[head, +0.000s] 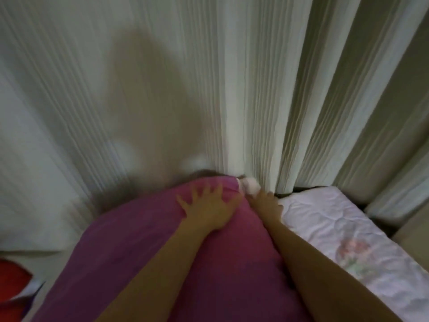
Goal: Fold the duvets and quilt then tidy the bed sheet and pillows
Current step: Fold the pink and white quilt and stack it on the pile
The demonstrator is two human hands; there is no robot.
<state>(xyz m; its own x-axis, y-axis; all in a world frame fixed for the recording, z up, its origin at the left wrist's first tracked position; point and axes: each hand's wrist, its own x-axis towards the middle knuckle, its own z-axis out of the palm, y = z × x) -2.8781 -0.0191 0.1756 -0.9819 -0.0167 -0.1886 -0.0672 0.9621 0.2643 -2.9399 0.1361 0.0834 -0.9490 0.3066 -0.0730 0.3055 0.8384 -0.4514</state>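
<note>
Pillow-tidying step, judged from the layout: a pink pillow [151, 252] lay at the bed's far edge, pushed up against the pale pleated curtain [209, 77]. Left hand [206, 206] lay flat on the pillow's top end, fingers spread and straight, pressing and gripping nothing. Right hand [267, 203] reached down along the pillow's right side at its far corner, beside a white bit of filling or inner cover [249, 185] poking out there; its fingers were blurred and partly tucked out of sight, so the grasp could not be told. Next move likely called for tucking that white corner back in and squaring the pillow to the bed's edge. White floral quilted bedding [348, 247] lay just right of the pillow, cut off by the frame. Red item [14, 277] at the lower left was cropped and unidentifiable. Whole view was motion-blurred; duvets were not distinguishable.
</note>
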